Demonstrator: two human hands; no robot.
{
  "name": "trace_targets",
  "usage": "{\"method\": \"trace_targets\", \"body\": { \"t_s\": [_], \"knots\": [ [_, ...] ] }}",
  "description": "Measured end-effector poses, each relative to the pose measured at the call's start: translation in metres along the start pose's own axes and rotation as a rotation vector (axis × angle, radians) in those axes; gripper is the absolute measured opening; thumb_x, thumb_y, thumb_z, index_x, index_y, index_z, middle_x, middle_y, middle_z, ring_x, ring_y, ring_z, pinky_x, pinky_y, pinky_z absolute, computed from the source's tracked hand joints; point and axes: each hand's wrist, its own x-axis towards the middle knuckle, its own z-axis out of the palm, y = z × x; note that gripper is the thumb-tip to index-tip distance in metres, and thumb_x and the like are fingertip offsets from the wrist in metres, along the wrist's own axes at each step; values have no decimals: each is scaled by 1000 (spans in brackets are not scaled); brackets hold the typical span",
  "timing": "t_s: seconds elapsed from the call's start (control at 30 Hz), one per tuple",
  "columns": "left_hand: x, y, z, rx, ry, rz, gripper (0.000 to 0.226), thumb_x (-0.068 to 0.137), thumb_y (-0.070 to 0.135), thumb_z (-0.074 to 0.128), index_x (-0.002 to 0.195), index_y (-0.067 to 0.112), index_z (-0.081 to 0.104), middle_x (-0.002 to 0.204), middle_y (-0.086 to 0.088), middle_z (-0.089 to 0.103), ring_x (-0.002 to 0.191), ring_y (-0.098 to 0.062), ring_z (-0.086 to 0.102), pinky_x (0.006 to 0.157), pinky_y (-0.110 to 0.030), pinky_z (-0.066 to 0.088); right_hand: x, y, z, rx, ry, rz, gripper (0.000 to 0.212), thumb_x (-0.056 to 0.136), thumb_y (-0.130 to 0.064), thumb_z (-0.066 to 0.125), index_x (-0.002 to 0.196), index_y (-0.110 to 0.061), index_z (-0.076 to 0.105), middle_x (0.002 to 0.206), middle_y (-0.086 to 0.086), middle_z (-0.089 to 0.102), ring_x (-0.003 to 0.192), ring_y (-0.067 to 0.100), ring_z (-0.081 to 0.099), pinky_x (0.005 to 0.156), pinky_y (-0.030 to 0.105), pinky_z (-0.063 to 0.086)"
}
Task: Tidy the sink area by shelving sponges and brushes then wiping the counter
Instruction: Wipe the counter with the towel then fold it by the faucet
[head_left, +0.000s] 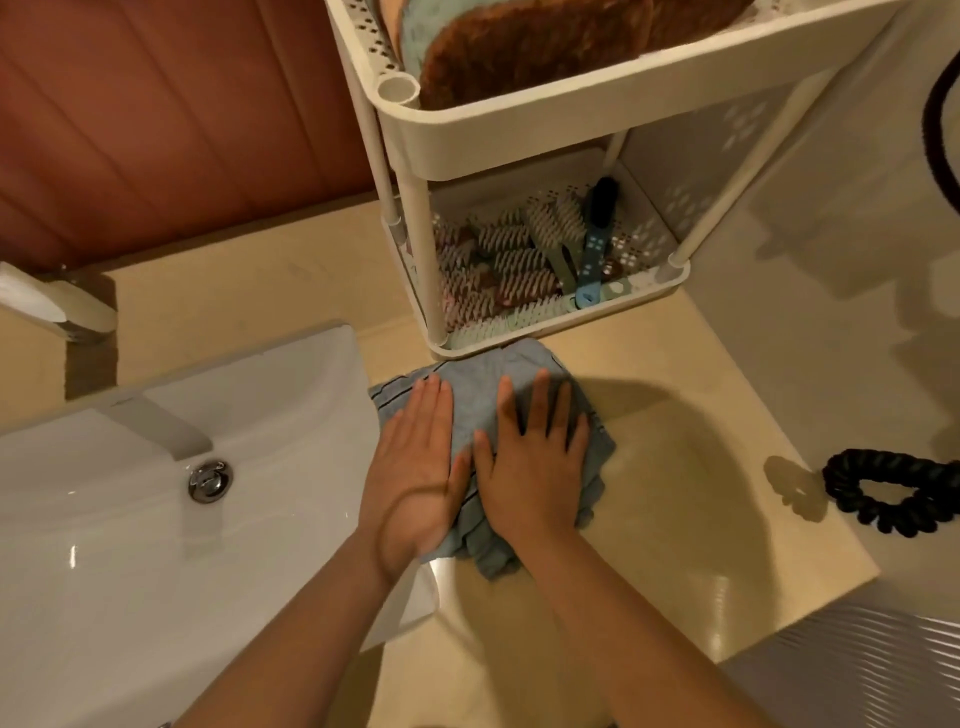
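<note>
A crumpled light-blue cloth (480, 397) lies on the cream counter (675, 467), right in front of the white shelf rack (519, 130). My left hand (415, 467) and my right hand (535, 467) both press flat on the cloth, side by side, with straight fingers. The rack's lower tray holds several brushes (524, 260), among them one with a blue handle (592, 254). In the upper tray stand brown and pale-green sponges (519, 47).
A white sink basin (130, 519) with a white faucet (156, 423) and a metal drain plug (209, 480) lies to the left. A black coiled cord (893, 493) rests on the counter at the right edge. A reddish wall panel stands behind.
</note>
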Motion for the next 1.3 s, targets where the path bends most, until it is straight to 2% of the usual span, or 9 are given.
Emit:
{"method": "trace_targets", "body": {
  "t_s": [0.27,0.43,0.5,0.6,0.83,1.03,1.1,1.2,1.3],
  "knots": [
    [5,0,2,2,37,18,66,95,45,15,148,5,12,154,-5,2,143,-14,-1,114,-24,-3,4,0,6,10,49,-1,60,87,-48,26,139,-21,41,146,21,38,133,41,36,104,57,32],
    [6,2,2,32,-1,-7,71,88,49,2,147,10,-6,151,2,-15,138,-9,-18,113,-23,-9,4,1,8,9,63,-9,61,87,-47,25,141,-21,38,145,22,38,134,41,34,105,57,29],
    [6,3,2,53,-6,-21,72,87,47,1,148,10,-5,156,-3,-10,137,-8,-18,113,-26,-7,3,0,8,3,63,-16,62,87,-47,24,142,-21,36,147,21,35,134,41,34,105,57,29],
    [4,5,2,60,-13,-25,72,87,46,2,148,8,-1,158,-9,-3,139,-10,-14,113,-27,-5,2,2,11,27,85,-26,61,88,-45,23,142,-20,37,148,20,35,135,40,34,104,57,31],
    [-11,17,-7,92,-130,-83,61,100,35,17,147,9,-11,157,-8,-16,144,-17,-16,114,-27,-11,-10,13,16,110,163,-119,55,91,-41,32,135,-14,48,140,23,45,129,39,43,103,51,36],
    [-41,29,-3,106,-205,-73,62,100,36,17,146,9,-14,156,-8,-20,143,-16,-19,112,-26,-14,-45,27,14,84,113,-127,53,91,-42,33,134,-14,49,137,24,48,127,39,46,101,51,39],
    [-54,33,2,111,-201,-71,63,99,40,13,147,9,-13,156,-9,-19,144,-17,-18,113,-27,-13,-59,32,13,74,105,-134,53,92,-41,33,134,-14,49,137,24,48,127,39,46,100,51,40],
    [-77,41,10,131,-175,-63,77,80,49,-11,146,9,-14,156,-8,-19,144,-17,-18,111,-27,-14,-81,38,12,45,69,-130,53,92,-41,33,135,-14,49,138,24,47,127,38,46,100,50,40],
    [-100,47,17,121,-149,-66,80,75,47,-14,146,10,-15,156,-6,-19,144,-16,-18,111,-28,-14,-104,41,9,34,26,-116,54,91,-41,32,135,-14,48,139,23,46,128,37,46,101,50,39]
  ]
}}
